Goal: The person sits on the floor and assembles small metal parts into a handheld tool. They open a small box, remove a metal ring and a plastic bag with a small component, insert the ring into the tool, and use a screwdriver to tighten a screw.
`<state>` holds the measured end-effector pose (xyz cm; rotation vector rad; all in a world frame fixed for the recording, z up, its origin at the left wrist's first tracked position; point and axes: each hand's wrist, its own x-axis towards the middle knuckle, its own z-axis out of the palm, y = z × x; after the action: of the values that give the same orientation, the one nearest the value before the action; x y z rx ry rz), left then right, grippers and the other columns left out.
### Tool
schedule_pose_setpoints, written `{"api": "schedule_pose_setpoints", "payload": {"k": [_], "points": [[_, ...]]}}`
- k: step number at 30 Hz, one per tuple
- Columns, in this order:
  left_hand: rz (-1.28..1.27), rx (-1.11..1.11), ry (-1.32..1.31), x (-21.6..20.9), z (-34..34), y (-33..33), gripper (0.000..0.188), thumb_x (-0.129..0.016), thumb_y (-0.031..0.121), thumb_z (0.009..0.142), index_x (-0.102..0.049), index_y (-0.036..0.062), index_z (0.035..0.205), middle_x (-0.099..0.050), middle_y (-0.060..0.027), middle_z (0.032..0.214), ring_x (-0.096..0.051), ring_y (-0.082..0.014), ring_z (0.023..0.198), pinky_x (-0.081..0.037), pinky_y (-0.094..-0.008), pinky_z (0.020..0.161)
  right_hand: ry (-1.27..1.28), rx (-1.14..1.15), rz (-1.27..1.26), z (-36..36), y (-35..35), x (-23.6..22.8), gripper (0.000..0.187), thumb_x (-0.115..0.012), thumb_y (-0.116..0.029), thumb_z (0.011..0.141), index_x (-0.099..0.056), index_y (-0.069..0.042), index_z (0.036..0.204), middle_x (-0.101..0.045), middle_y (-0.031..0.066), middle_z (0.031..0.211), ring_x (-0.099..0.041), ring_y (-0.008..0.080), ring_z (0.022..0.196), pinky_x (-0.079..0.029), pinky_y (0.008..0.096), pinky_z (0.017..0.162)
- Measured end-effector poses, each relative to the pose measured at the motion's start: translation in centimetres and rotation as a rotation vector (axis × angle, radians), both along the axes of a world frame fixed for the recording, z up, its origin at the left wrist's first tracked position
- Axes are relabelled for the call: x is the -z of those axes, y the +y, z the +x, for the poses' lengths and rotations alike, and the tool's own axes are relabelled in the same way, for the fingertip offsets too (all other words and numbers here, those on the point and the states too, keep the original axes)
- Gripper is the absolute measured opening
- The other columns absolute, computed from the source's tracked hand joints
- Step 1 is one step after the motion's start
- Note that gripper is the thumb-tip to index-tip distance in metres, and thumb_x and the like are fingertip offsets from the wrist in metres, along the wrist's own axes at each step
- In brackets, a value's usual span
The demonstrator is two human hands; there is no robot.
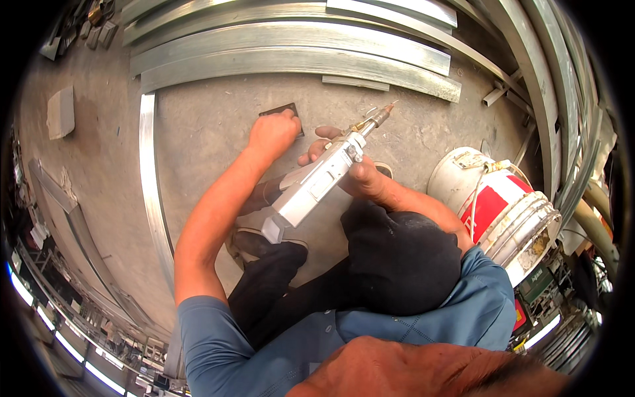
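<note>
My right hand [364, 177] grips a silver handheld laser welding gun [317, 182]. The thumb lies along the near side of the gun and the fingers show beyond it. Its narrow nozzle with a coppery tip points up and right, away from me, over the floor. My left hand [272, 134] is closed at a small dark square plate [280, 108] lying on the concrete. The fingertips rest on the plate's near part and cover some of it. The gun's tip is apart from the plate, off to its right.
Long silver metal tubes [291, 59] lie across the floor ahead, with a short bar [355, 83] beside them. Another tube [151, 159] runs along my left. A white and red bucket [477, 182] stands by my right arm. More tubes [539, 79] lean at the right.
</note>
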<state>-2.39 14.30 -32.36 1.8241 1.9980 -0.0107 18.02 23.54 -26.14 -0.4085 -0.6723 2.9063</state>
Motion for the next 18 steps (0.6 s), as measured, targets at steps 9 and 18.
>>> {"api": "schedule_pose_setpoints", "payload": {"k": [9,18], "points": [[-0.023,-0.127,-0.071,-2.0,-0.5,-0.5,0.009,-0.063,0.013,0.083,-0.064,0.0047,0.084,-0.067,-0.0124,0.087,-0.071,-0.0342,0.081,-0.057,-0.0464,0.067,0.033,0.011,-0.022,-0.4,-0.4,-0.1,0.109,-0.079,-0.051,0.083,-0.013,0.001,0.153,-0.057,0.0175,0.132,-0.052,0.0306,0.132,-0.036,0.0461,0.115],[0.296,-0.597,-0.500,-20.3,-3.1,-4.3,0.006,-0.065,0.004,0.087,-0.062,0.0012,0.091,-0.064,-0.0112,0.082,-0.061,-0.0286,0.072,-0.049,-0.0365,0.068,-0.101,-0.033,0.256,-2.1,-1.5,0.5,0.110,-0.078,-0.059,0.081,-0.019,-0.003,0.154,-0.055,0.0112,0.128,-0.054,0.0306,0.129,-0.044,0.0453,0.109]]}}
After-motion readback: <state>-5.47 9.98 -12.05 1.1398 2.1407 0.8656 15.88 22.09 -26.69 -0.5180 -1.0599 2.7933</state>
